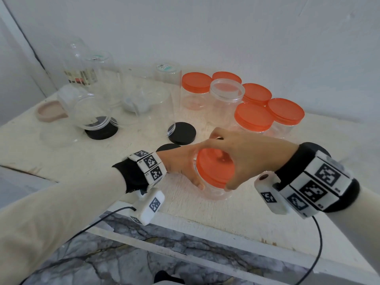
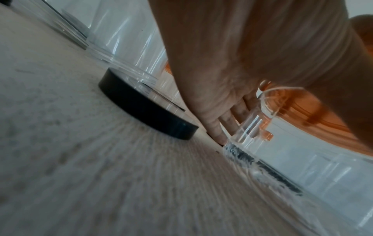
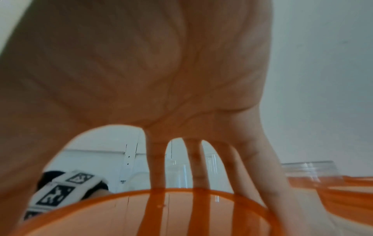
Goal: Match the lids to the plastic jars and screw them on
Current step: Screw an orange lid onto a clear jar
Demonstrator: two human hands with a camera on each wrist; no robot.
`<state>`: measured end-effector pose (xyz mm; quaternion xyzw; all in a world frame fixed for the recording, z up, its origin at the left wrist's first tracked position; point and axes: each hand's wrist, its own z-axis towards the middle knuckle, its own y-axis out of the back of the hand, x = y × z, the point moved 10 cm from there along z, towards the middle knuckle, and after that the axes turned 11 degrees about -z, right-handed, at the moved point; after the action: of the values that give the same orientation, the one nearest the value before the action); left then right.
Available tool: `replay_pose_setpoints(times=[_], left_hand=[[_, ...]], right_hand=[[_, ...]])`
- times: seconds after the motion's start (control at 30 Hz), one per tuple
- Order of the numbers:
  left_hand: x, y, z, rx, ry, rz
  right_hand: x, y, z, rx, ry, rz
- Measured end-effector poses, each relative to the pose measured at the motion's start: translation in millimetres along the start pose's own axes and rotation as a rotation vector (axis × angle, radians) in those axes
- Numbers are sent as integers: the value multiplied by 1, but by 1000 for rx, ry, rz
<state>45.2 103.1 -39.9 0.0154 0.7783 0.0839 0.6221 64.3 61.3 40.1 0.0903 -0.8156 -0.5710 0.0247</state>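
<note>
A clear plastic jar (image 1: 216, 192) stands near the table's front edge with an orange lid (image 1: 213, 169) on its mouth. My left hand (image 1: 185, 167) wraps round the jar's body from the left; in the left wrist view its fingers (image 2: 228, 118) lie against the clear wall (image 2: 302, 161). From above, my right hand (image 1: 236, 157) spans the lid, thumb and fingers curled over its rim. The right wrist view shows the fingers (image 3: 157, 167) reaching down over the orange lid (image 3: 141, 212).
Several orange-lidded jars (image 1: 254, 118) and one clear-lidded jar (image 1: 226, 95) stand at the back right. Open clear jars (image 1: 90, 112) stand and lie at the back left. Black lids (image 1: 182, 133) (image 1: 101, 131) lie mid-table, one (image 2: 145, 105) beside my left hand. A beige lid (image 1: 51, 111) lies far left.
</note>
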Motion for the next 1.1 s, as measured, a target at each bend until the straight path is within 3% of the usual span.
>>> replay_pose_setpoints(times=[0.3, 0.37, 0.5, 0.6, 0.83, 0.9, 1.0, 1.1], left_hand=[[-2, 0, 0, -32, -11, 8], [1, 2, 0, -38, -2, 1], [2, 3, 2, -33, -15, 25], [2, 3, 2, -33, -19, 29], [8, 6, 3, -50, 5, 13], [9, 5, 4, -52, 5, 15], [6, 5, 5, -47, -11, -6], [0, 1, 2, -36, -20, 21]], right_hand=[[-10, 2, -1, -108, -269, -197], [-12, -6, -1, -38, -223, -179], [-2, -20, -6, 174, -13, 123], [-5, -10, -2, 52, -33, 88], [-12, -7, -2, -73, -273, -113], [-13, -13, -3, 6, -233, -131], [-4, -18, -7, 168, -50, 35], [0, -11, -2, 136, 19, 21]])
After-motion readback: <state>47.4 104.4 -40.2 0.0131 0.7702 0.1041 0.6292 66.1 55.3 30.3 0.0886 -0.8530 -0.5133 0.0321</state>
